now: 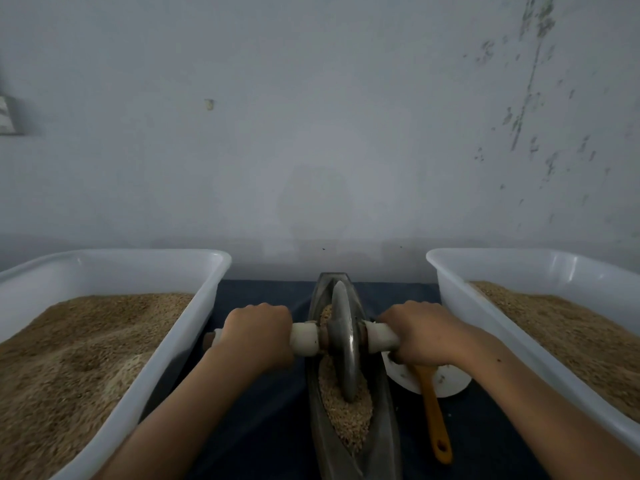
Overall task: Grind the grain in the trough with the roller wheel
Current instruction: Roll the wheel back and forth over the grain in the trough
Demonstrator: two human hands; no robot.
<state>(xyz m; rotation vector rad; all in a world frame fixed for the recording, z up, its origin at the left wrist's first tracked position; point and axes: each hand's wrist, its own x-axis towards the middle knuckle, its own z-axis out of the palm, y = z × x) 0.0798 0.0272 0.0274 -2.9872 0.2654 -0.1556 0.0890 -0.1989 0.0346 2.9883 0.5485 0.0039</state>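
A narrow boat-shaped metal trough (382, 441) runs away from me down the middle of the dark cloth. Tan grain (348, 420) fills its groove. A metal roller wheel (343, 344) stands upright in the grain, about midway along the trough. A white-wrapped axle handle (304, 339) sticks out on both sides of the wheel. My left hand (258, 336) grips the left handle, knuckles up. My right hand (420, 332) grips the right handle the same way.
A white plastic tub (204, 271) heaped with grain stands to the left, a second white tub (446, 271) with grain to the right. A white bowl (446, 381) with an orange-handled tool (434, 420) sits just right of the trough. A pale wall rises close behind.
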